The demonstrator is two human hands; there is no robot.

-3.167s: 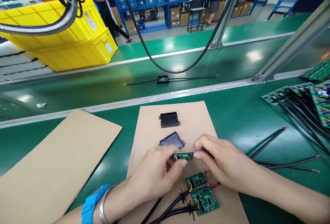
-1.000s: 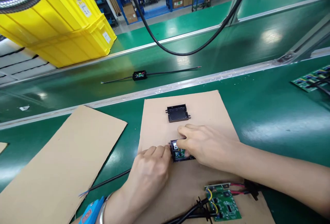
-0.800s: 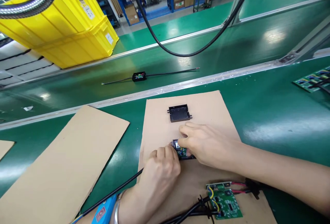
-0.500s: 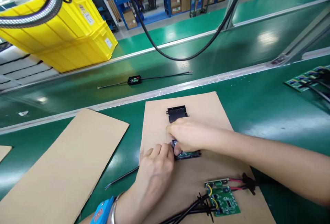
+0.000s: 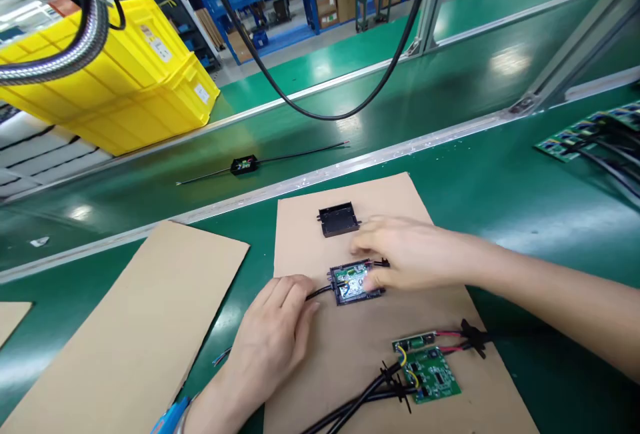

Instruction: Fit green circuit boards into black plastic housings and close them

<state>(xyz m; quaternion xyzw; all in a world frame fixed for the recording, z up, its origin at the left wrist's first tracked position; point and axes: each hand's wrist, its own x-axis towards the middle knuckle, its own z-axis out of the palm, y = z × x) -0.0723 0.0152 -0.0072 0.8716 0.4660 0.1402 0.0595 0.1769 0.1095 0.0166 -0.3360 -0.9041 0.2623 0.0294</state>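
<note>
A small black plastic case with a green circuit board [image 5: 354, 283] in it lies on the cardboard sheet [image 5: 300, 234]. From its left side a black cable [image 5: 320, 292] runs beneath my left hand [image 5: 275, 321], whose fingers curl over it. The cable's bare wire ends poke out past that hand, lower left. My right hand [image 5: 405, 254] is over the case's right side, thumb at the board and fingers apart from it. A black cable fitting shows between them. Just beyond lies an empty black case half [image 5: 339, 219]. Nearer me are loose green circuit boards [image 5: 434, 374] with black cables.
Another cardboard sheet [image 5: 135, 314] lies to the left. A wired black box [image 5: 244, 165] rests beyond the metal rail [image 5: 320, 179]. Stacked yellow bins [image 5: 150, 87] stand at the back left, and more boards [image 5: 590, 131] lie at the right. A black cable loop [image 5: 325, 117] hangs overhead.
My left hand has slid left and down, away from the case, along the cable. My right hand has drawn back to the right and its fingers have lifted, uncovering the board.
</note>
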